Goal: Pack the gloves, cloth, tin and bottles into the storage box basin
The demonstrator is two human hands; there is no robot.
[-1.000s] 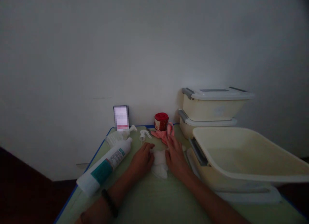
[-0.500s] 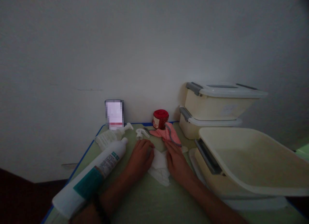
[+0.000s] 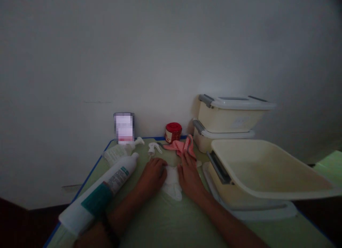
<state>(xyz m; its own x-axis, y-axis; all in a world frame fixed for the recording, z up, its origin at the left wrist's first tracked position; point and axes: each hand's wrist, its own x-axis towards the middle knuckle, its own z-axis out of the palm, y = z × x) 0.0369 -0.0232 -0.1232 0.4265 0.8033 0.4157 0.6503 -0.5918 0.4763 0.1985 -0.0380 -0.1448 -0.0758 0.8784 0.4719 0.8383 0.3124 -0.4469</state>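
A thin white sheet [image 3: 171,185], crumpled and partly see-through toward its near end, lies on the table between my hands. Plastic or cloth, I cannot tell. My left hand [image 3: 154,173] is at its left edge, fingers bent together and closed on the sheet's upper left corner. On the other side my right hand [image 3: 191,176] lies open, its fingers stretched forward along the right edge, tips close to a pink cloth [image 3: 180,147] with grey trim. A white spray trigger head [image 3: 153,148] sits just beyond my left hand.
A large white bottle with a teal label [image 3: 100,194] lies beside my left forearm. Behind it are a clear pump bottle [image 3: 119,151] and a propped, blurred screen [image 3: 124,128]. A red roll [image 3: 173,132] stands near the wall. Cream lidded boxes [image 3: 229,118] and an open bin [image 3: 221,192] occupy the right.
The view has shifted slightly, so the boxes appear further left. My hands remain at the sheet's two edges, and the right fingers look straighter and flatter.
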